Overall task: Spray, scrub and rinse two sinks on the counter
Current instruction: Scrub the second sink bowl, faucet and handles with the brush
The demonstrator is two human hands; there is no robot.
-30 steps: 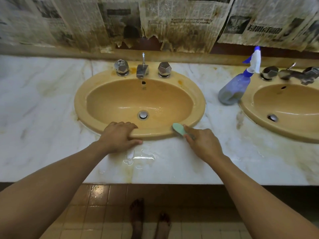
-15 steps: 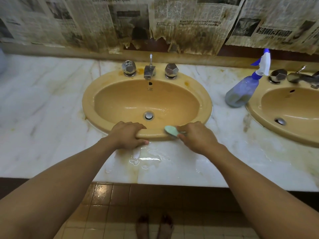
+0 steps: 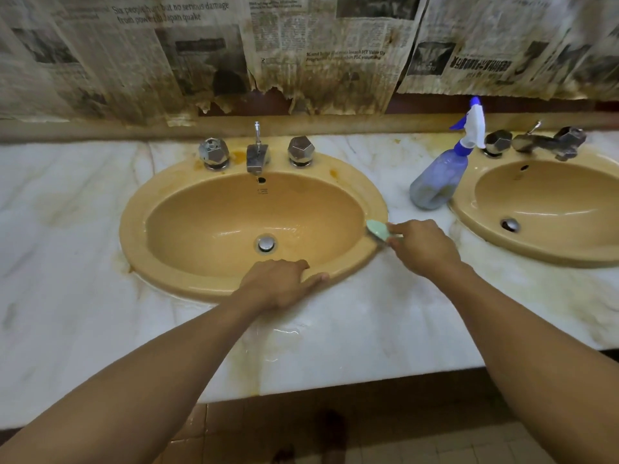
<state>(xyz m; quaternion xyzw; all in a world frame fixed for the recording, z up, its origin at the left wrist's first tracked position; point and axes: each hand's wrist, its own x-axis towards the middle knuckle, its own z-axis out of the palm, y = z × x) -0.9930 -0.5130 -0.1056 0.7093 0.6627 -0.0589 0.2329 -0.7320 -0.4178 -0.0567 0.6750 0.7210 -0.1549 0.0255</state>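
Note:
Two tan oval sinks are set in a white marble counter (image 3: 385,329): the left sink (image 3: 160,262) fills the middle of the view, the right sink (image 3: 536,252) is cut by the right edge. My right hand (image 3: 423,247) grips a pale green scrub brush (image 3: 377,229), its head pressed on the left sink's right rim. My left hand (image 3: 279,283) rests on that sink's front rim, fingers curled over the edge. A bluish spray bottle (image 3: 438,180) with a white and blue trigger stands between the sinks.
Each sink has a chrome tap with two faceted knobs, the left sink's tap (image 3: 257,157) and the right sink's tap (image 3: 536,142). Stained, torn newspaper (image 3: 301,55) covers the wall behind. A puddle (image 3: 284,333) lies on the counter by its front edge. Tiled floor lies below.
My right hand has slid the brush from the front rim up along the right side of the left sink's rim. The left hand stayed on the front rim; the camera shifted left.

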